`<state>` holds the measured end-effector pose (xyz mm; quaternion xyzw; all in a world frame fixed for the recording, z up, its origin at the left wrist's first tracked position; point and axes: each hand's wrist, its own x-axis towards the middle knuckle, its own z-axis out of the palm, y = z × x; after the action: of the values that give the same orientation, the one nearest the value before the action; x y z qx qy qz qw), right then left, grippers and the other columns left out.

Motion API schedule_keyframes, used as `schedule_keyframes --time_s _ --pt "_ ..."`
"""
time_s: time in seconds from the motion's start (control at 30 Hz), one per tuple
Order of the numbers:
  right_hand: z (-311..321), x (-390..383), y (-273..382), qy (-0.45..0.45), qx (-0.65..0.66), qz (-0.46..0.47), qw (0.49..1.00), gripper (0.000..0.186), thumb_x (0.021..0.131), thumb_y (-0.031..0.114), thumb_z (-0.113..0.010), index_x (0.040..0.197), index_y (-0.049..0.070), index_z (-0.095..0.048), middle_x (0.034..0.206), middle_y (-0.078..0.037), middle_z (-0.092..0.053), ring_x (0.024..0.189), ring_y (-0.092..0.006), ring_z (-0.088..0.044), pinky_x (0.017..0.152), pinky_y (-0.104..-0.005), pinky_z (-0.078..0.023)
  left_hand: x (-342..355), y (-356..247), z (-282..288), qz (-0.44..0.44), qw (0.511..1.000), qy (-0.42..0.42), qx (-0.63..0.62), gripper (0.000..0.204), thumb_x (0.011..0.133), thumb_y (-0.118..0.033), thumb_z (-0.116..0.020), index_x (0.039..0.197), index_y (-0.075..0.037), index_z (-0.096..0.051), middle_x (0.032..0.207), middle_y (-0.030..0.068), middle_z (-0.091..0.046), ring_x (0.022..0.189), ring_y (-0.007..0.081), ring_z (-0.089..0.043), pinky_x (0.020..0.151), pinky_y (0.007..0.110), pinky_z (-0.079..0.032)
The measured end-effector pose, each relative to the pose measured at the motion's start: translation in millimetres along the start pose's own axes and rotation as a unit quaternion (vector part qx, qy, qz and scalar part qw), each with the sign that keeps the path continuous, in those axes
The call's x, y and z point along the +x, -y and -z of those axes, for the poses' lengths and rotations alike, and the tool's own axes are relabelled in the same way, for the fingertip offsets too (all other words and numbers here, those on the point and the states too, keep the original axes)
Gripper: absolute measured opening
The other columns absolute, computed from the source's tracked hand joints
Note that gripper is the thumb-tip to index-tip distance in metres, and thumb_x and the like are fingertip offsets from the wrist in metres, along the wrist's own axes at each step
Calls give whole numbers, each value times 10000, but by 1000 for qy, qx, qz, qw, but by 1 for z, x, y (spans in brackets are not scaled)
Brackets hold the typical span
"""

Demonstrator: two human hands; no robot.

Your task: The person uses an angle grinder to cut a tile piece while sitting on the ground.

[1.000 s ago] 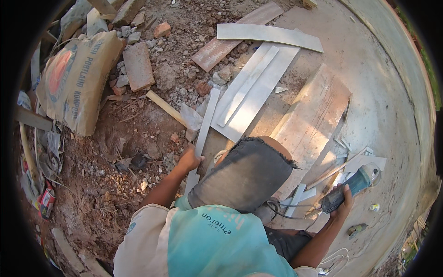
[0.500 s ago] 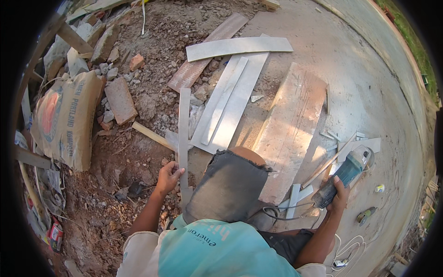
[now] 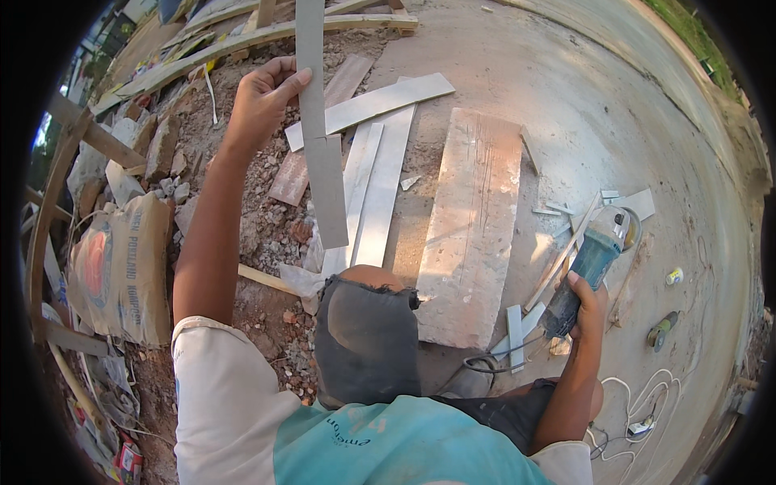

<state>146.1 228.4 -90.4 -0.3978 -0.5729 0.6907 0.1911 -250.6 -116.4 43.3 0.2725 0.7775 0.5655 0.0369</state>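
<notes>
My left hand (image 3: 271, 97) is raised at the upper left, thumb and fingers closed on a long, flat grey strip (image 3: 330, 194). The strip hangs lengthwise in front of me, its lower end above my knee; a notch or break line crosses it partway down. At the right, my right hand (image 3: 586, 303) wraps round the body of a blue-green and black angle grinder (image 3: 598, 250). Its disc and guard point away from me, and a dark cord leaves its rear. Between my hands lies a thick, worn plank or slab (image 3: 469, 226) with dark score lines on top.
Several pale flat strips (image 3: 388, 190) lie beyond my knee. Offcuts (image 3: 515, 339) sit near the grinder. Farther right are a small green tool with a disc (image 3: 663, 331) and a white extension cable (image 3: 643, 424). A brown paper sack (image 3: 121, 271) and rubble fill the left.
My left hand has lifted the grey strip and carried it up and away from me. The grinder stays in my right hand at nearly the same place. My view has shifted.
</notes>
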Motion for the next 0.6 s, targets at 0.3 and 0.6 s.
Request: schedule_keyframes --time_s 0.3,0.6 --pt "5 1 5 11 10 -9 1000 241 752 139 -753 917 25 -620 803 -20 -604 683 -112 -571 604 -272 -449 83 61 -207 109 976 92 -162 183 924 -180 -680 1015 -21 -676 888 24 -686 768 96 -634 728 258 -521" --pt "13 7 6 5 31 -35 999 238 737 117 -772 890 30 -611 768 -12 -594 637 -98 -556 574 -269 -445 29 153 -342 265 946 127 -140 168 925 -159 -658 1036 -33 -657 931 29 -677 802 118 -631 734 278 -509"
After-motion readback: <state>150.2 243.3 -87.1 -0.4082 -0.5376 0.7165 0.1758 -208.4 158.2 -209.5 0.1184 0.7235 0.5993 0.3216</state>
